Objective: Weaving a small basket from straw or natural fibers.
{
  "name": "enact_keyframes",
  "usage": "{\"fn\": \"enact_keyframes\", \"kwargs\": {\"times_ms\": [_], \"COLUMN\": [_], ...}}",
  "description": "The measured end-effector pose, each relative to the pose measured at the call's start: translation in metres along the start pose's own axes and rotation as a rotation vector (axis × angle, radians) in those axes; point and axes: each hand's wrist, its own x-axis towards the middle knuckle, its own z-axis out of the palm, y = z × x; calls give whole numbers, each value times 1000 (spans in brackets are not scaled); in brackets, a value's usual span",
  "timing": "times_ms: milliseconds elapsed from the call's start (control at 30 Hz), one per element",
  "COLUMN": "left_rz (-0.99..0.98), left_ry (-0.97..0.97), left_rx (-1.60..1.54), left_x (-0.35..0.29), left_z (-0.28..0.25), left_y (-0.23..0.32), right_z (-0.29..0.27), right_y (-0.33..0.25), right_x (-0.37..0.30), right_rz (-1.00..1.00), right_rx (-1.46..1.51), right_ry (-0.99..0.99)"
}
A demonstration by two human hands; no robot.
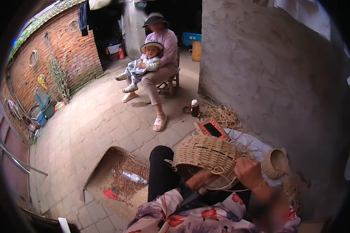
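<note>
A woven straw basket (206,152) lies tipped on its side over my lap, its opening facing me and a looped strand at its left edge. My left hand (204,178) reaches into the opening; its fingers are hidden by the weave. At the basket's right edge, my right hand (249,172) is closed in a fist against the rim. Whatever it pinches is too small to make out. A dark band circles my left wrist.
A woven scoop tray (95,176) with brown kernels and a clear plastic bottle (134,177) lies left of my knee. Straw strands (223,115), a phone (212,129), a flask (194,108) and a small basket (275,163) lie right. Ahead, a seated person (168,58) holds a child (149,62).
</note>
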Motion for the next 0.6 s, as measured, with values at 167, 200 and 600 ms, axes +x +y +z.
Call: {"fn": "enact_keyframes", "kwargs": {"times_ms": [167, 200, 600], "left_rz": [-135, -142, -148], "left_ry": [48, 29, -158], "left_rx": [-439, -445, -1151], "left_x": [13, 18, 16], "left_z": [-17, -14, -11], "left_y": [-66, -67, 8], "right_z": [-5, -8, -2], "right_y": [-5, 0, -3], "right_x": [8, 7, 0], "right_rz": [39, 59, 516], "right_rx": [-1, 26, 958], "right_ry": [115, 175, 141]}}
